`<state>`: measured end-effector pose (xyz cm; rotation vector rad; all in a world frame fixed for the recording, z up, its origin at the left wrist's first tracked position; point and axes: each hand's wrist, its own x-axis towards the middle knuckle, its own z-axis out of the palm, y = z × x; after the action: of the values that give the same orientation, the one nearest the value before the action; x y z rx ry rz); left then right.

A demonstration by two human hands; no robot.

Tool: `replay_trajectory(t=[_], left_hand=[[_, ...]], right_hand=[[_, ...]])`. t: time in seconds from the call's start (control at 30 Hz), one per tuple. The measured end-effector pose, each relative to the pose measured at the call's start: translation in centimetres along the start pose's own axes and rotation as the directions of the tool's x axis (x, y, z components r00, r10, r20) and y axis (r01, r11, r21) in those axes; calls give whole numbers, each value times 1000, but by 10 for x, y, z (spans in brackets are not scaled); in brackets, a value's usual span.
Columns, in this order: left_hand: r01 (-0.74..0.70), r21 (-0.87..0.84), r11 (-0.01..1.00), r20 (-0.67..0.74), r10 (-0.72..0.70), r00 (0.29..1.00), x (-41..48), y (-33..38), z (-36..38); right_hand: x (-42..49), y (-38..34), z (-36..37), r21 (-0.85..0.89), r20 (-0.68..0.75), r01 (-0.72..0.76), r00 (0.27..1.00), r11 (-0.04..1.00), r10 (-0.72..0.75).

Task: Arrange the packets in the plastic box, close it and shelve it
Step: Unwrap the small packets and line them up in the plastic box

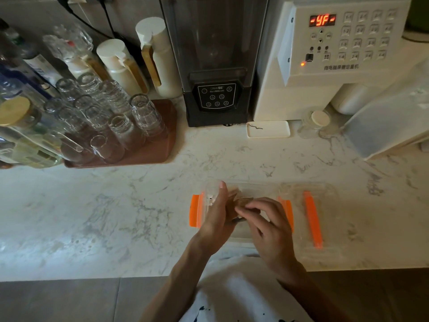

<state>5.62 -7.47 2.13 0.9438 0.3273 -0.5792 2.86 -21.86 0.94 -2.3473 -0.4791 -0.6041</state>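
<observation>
A clear plastic box (pixel 257 188) with orange side clips stands open on the marble counter near its front edge. Its clear lid (pixel 325 219), with an orange clip of its own, lies flat just right of the box. Both hands are over the box. My left hand (pixel 217 212) and my right hand (pixel 267 225) together pinch a stack of brown packets (pixel 242 202) held on edge inside the box. The hands hide most of the packets and the box's floor.
A brown tray (pixel 160 149) of upturned glasses sits at the back left, with bottles beside it. A black blender (pixel 217 66) and a white dispensing machine (pixel 329 54) stand at the back. A small white dish (pixel 268 129) and a frosted container (pixel 390 122) lie behind the box.
</observation>
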Motion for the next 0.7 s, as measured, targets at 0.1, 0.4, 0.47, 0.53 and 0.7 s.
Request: replay_trajectory(t=[0.1,0.4,0.47,0.53,0.7], left_hand=[[17,-86,996,38,-14,999,-1,-3,1],[76,-44,996,39,-74,996,-5,-1,-6],[86,14,996,23,-87,996,-8,-3,-7],[100,113,989,58,-107,993,-11,-6,-7],[69,325,943,127,-116,985,-16,-13,-2]], right_hand=[[-3,-2,1,47,106,-2,994,999,-3],[-7,7,-4,324,326,-225,938,919,114],[-4,7,-7,380,271,-305,939,873,211],[1,7,-12,363,268,-414,904,835,332],[14,21,-23,291,655,-707,638,644,405]])
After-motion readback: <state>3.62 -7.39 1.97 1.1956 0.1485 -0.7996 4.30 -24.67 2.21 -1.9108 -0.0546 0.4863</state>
